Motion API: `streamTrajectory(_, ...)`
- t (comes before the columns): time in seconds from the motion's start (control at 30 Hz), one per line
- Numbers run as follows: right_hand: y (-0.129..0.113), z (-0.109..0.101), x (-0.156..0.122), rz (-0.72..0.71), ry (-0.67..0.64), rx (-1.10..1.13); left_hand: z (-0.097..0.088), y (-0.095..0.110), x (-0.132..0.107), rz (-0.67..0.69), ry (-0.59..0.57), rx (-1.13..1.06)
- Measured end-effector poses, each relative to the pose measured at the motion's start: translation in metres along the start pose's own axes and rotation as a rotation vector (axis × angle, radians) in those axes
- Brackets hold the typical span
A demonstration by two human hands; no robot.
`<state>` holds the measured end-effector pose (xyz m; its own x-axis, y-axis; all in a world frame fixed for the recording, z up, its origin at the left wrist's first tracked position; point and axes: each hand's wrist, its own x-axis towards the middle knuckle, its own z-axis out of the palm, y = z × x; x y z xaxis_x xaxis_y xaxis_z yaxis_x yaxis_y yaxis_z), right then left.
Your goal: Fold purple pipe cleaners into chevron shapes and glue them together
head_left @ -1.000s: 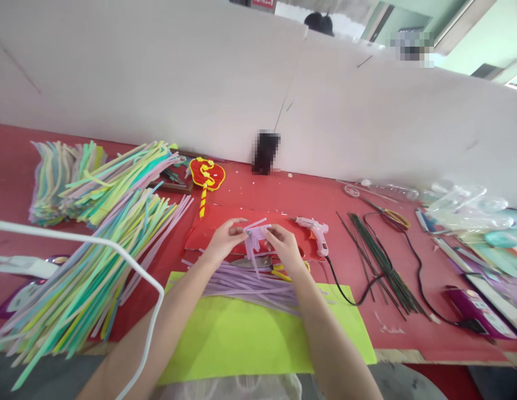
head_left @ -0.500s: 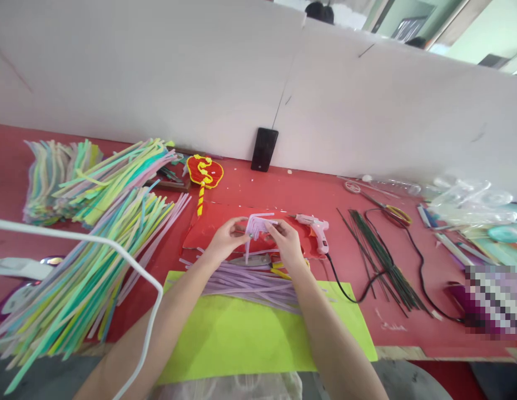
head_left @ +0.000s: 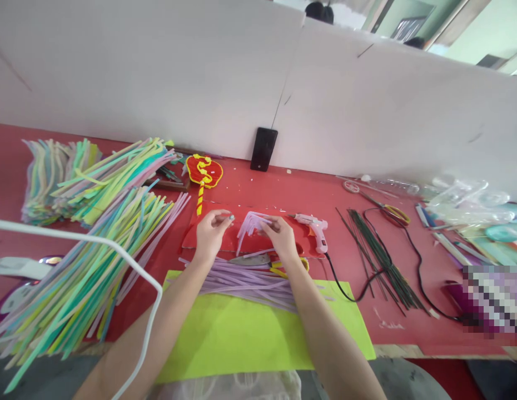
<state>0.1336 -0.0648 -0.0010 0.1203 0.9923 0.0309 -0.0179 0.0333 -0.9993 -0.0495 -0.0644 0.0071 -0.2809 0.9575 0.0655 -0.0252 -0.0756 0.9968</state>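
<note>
My right hand pinches the right end of several bent lilac pipe cleaners, whose other legs hang down to the left. My left hand is apart from them on the left, loosely curled, with thumb and index finger close together and nothing visible between them. Both hands are over a red board. Below lies a pile of straight lilac pipe cleaners on a lime-green sheet. Scissors with yellow handles lie partly behind my right wrist.
A pink glue gun with a black cord lies right of the board, near dark green stems and other scissors. Multicoloured pipe cleaners and a white cable are left. A red-yellow fan shape and a phone stand behind.
My left hand has let go of the bent lilac pipe cleaners and moved left. My right hand still holds them, and their hanging legs have tilted and spread slightly.
</note>
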Motion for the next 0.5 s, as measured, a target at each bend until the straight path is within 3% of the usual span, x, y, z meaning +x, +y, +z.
streamTrajectory(0.17,0.003,0.005,-0.001,-0.173,-0.021,-0.521,0.002,0.003,-0.002,0.013,-0.026,-0.051)
streamTrajectory(0.3,-0.004,-0.001,-0.001,-0.29,0.074,-0.775,0.003,0.004,-0.003,0.011,-0.068,-0.067)
streamTrajectory(0.4,-0.014,-0.025,0.003,-0.329,0.223,-0.88,0.002,0.003,-0.004,0.052,-0.097,0.037)
streamTrajectory(0.5,-0.021,-0.065,0.005,-0.253,0.444,-0.967,0.003,0.002,-0.007,0.23,-0.142,0.311)
